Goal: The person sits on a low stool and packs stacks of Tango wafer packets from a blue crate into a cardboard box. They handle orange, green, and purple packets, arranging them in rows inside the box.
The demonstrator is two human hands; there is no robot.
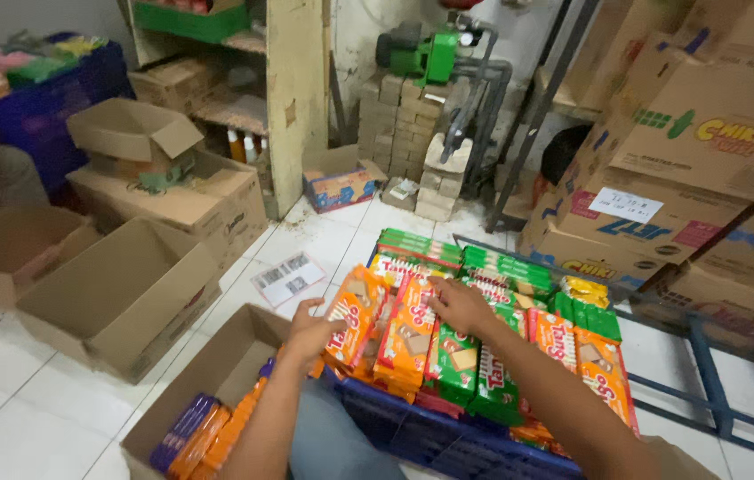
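Two bare hands work over a pile of wafer packs (484,311) that lie on a blue crate (448,436) in front of the person. The left hand (310,331) is closed on the side of an orange pack (355,324), which stands tilted at the left edge of the pile. The right hand (459,304) lies on top of the pile, fingers spread and open, touching an orange pack and a green pack (453,356) below it. It grips nothing that can be seen.

Just left of the crate, on the white tile floor (21,418), stands an open box (217,373). It holds purple and orange packs (204,431) in a row along its near side. Further left lie two empty open boxes (119,298). A paper label (288,277) lies on the floor between the boxes and the pile. Behind the pile, on the right, big cartons (679,178) are stacked. A green pump (421,52) sits at the back wall above grey bricks (404,124).
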